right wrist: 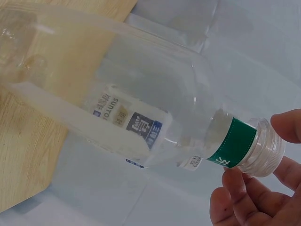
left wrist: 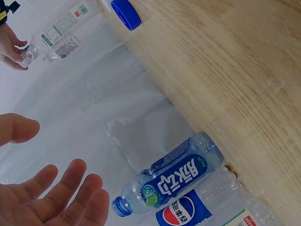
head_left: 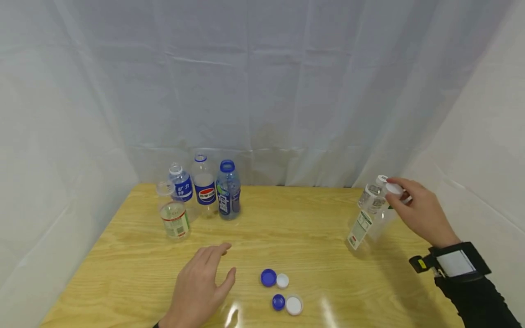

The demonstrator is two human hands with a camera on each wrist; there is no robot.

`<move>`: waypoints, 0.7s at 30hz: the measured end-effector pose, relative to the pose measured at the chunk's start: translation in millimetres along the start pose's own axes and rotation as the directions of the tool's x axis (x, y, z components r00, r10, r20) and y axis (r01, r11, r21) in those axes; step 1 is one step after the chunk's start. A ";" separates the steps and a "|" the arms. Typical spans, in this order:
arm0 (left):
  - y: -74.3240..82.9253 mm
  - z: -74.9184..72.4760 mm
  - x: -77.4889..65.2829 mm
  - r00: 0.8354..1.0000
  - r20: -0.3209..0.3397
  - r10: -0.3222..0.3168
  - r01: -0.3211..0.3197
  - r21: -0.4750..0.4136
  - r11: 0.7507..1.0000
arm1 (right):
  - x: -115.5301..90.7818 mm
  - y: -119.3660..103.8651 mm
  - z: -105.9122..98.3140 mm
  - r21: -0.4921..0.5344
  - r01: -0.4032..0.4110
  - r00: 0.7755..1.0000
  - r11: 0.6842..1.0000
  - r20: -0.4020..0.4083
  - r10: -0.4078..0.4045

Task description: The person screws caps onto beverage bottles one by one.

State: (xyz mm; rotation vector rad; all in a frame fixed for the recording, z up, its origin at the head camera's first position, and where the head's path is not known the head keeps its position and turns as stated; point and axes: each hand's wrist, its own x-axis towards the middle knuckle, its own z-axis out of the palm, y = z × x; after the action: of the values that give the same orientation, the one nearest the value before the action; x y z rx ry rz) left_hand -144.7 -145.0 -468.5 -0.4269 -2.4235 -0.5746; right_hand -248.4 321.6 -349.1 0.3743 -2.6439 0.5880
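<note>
My right hand (head_left: pixel 422 216) pinches the whitish cap (head_left: pixel 393 188) of a clear plastic bottle (head_left: pixel 360 231) between thumb and fingers. In the right wrist view that bottle has a green neck band (right wrist: pixel 233 143), and the thumb and fingertips stand around its cap. Just behind it is a smaller clear bottle (head_left: pixel 372 197) with a white cap, its label seen through the front bottle. My left hand (head_left: pixel 198 282) hovers over the front of the table, fingers spread and holding nothing. Nearest to it lie a blue cap (head_left: pixel 268 277) and a small white cap (head_left: pixel 282 281).
At the back left stand a clear bottle with a green and red label (head_left: pixel 175 223), a blue-labelled bottle (head_left: pixel 183 189), a Pepsi bottle (head_left: pixel 205 193) and a blue bottle (head_left: pixel 229 193). Another blue cap (head_left: pixel 278 302) and a larger white cap (head_left: pixel 294 305) lie near the front. Pale sheeting (head_left: pixel 266 91) surrounds the table.
</note>
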 end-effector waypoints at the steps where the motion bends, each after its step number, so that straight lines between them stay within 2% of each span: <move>1: -0.3 0.1 -0.1 1.000 -0.001 0.002 -0.002 0.001 1.000 | -0.1 0.0 0.0 -0.002 -0.005 1.000 1.000 0.003 0.005; 8: -1.3 -0.1 -1.1 1.000 -0.008 -0.002 0.002 0.010 1.000 | -1.3 0.6 0.1 -0.007 -0.043 0.999 0.999 0.023 0.043; 21: -1.8 -2.9 -2.8 1.000 0.009 -0.029 0.029 0.012 1.000 | -3.2 -7.2 0.1 -0.034 -0.011 0.999 0.999 -0.032 0.010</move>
State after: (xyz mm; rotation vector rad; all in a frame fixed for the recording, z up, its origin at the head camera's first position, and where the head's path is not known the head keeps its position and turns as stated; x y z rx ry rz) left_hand -141.9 -148.5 -468.7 -0.3907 -2.4447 -0.5721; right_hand -243.3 315.8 -348.2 0.3384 -2.6231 0.5469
